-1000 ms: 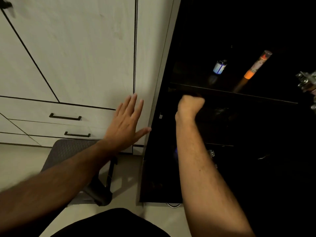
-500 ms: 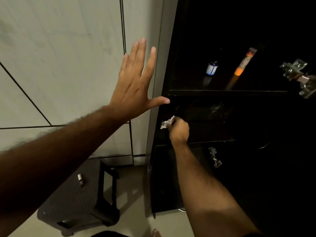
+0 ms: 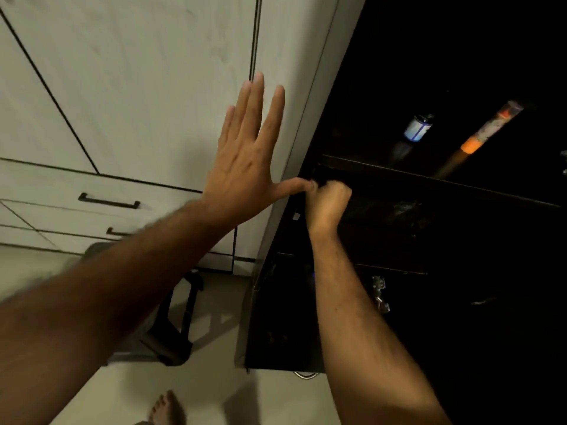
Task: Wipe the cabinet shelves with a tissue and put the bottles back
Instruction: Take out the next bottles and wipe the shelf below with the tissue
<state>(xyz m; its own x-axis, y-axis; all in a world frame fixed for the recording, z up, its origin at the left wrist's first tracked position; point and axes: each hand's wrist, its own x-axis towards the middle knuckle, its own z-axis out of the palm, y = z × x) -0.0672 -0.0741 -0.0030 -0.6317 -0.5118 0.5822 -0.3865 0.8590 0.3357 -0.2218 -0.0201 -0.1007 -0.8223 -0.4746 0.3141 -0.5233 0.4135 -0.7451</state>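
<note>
Dark cabinet [image 3: 445,72] interior swallows whatever the right hand's [image 3: 326,204] curled fingers hold.

A left hand [image 3: 245,167] lies flat, fingers straight, on a pale cabinet door [image 3: 147,87]. At three o'clock from it, the right hand [image 3: 326,204] is curled into a fist inside a dark open cabinet [image 3: 460,302], just under a shelf edge [image 3: 429,179]. At one o'clock, a small blue-labelled bottle [image 3: 418,127] and an orange-tipped tube [image 3: 487,130] stand on that shelf.
</note>
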